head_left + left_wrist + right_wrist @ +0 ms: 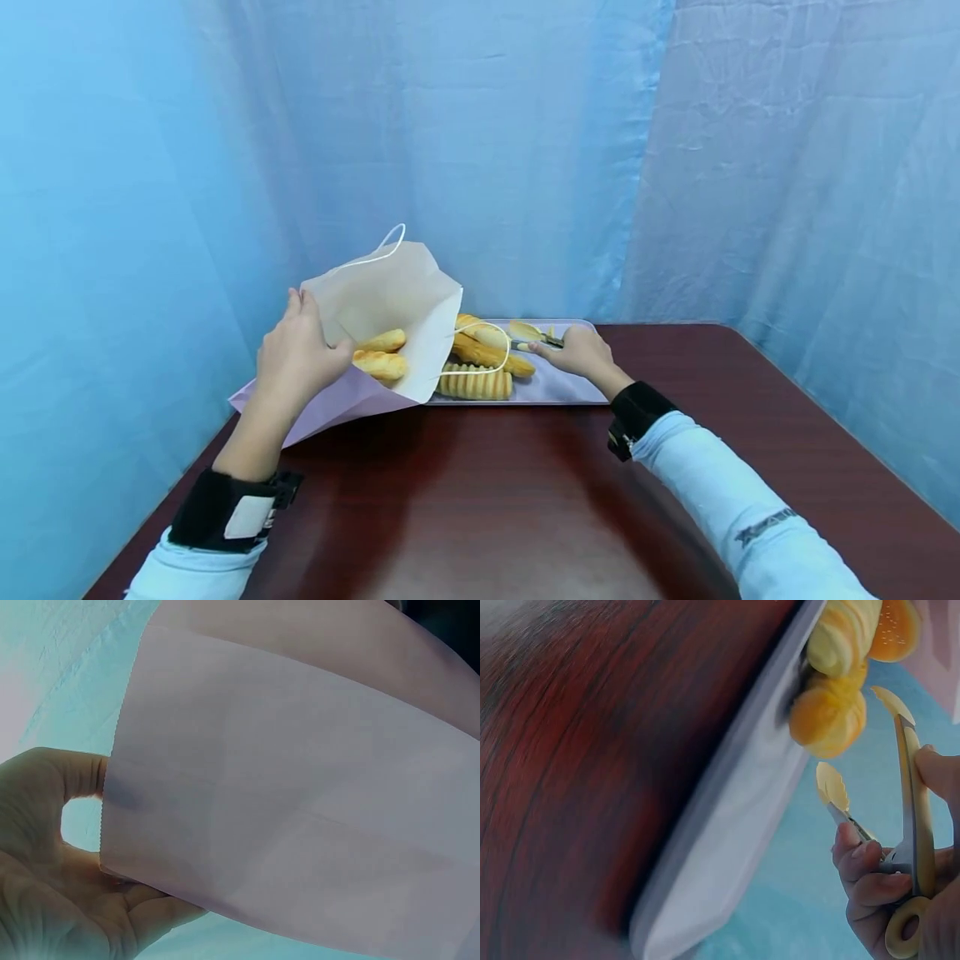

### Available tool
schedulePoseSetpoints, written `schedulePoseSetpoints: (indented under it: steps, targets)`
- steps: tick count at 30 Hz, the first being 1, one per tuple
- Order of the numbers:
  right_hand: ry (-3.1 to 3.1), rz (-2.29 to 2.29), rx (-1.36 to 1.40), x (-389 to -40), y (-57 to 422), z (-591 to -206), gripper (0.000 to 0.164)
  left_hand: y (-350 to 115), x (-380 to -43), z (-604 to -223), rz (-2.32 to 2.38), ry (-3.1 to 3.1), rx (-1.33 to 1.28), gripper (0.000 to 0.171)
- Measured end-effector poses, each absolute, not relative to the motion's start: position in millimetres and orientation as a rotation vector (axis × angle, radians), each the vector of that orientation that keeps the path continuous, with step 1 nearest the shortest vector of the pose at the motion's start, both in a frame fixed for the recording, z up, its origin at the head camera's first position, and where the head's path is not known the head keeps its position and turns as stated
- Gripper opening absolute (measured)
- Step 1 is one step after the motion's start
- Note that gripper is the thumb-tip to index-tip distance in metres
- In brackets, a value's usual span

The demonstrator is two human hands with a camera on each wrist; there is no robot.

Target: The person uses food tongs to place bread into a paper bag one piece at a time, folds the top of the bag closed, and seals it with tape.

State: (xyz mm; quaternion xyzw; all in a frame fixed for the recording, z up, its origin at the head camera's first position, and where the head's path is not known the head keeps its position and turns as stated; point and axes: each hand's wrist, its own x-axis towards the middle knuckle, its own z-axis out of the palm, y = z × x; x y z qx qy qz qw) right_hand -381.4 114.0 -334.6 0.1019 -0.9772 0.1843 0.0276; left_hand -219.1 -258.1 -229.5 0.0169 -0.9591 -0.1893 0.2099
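My left hand (295, 358) grips the rim of a pale purple paper bag (390, 292), which lies tilted with its mouth facing me. In the left wrist view, thumb and fingers pinch the edge of the bag (285, 780). Two bread rolls (380, 365) show inside it. My right hand (579, 353) holds yellow-tipped food tongs (527, 331) over a tray (558, 388). The right wrist view shows the tongs (919, 825) with their arms spread and nothing between the tips. Several breads, including a ridged one (475, 384) and a long one (487, 353), lie beside the bag.
White cord handles (402, 233) stand out from the bag, one looping over the breads. A dark red wooden table (480, 500) carries everything. Blue curtains (525, 150) hang behind and at both sides.
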Motion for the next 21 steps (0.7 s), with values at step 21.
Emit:
schedulePoseSetpoints:
  steps: [21]
  targets:
    - [-3.021, 0.693, 0.150, -391.0, 97.1, -355.2, 0.068, -257.4, -216.6, -231.2, -0.529, -2.652, 0.032, 0.085]
